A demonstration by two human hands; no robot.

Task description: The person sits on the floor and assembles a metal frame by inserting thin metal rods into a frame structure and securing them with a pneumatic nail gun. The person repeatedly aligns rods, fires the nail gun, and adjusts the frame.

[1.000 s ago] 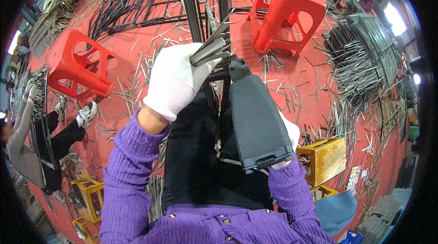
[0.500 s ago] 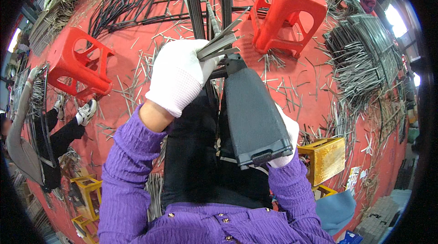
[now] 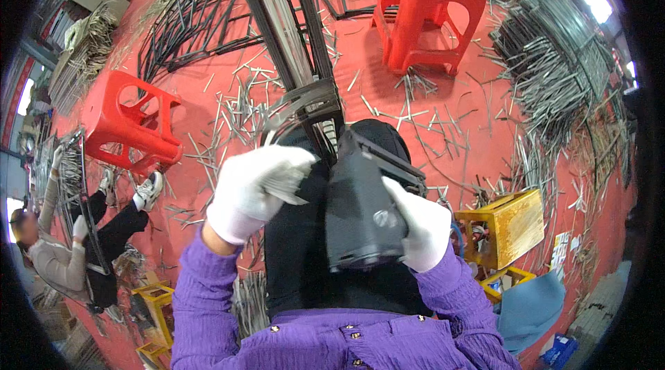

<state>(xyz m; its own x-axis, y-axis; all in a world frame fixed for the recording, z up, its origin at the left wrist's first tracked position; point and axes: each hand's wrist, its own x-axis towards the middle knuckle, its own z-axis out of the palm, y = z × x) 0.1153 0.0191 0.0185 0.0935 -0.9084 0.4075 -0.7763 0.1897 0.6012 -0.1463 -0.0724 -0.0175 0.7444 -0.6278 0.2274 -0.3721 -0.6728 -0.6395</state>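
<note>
My left hand [image 3: 256,190], in a white glove, is closed around a small bunch of flat grey strips [image 3: 287,186], blurred at their ends. In its white glove my right hand [image 3: 424,228] grips a dark grey staple gun [image 3: 357,211], held over my lap with its narrow end away from me. Just beyond both hands stands the near end of a long dark frame [image 3: 313,31], which reaches away from me. Pale strips run along inside it. More grey strips [image 3: 298,98] bend around its near end, close to my left hand.
Red plastic stools stand at left [image 3: 131,121] and right [image 3: 433,13]. Dark frames [image 3: 201,27] lie behind, with a strip pile [image 3: 554,72] at far right. A yellow wooden stool [image 3: 509,228] is beside my right arm. Another person [image 3: 59,259] sits at left. Strip scraps litter the red floor.
The staple gun has come down and nearer to me, away from the frame. My left hand has moved toward me with its strips, now pointing lower. The frame leans more to the left.
</note>
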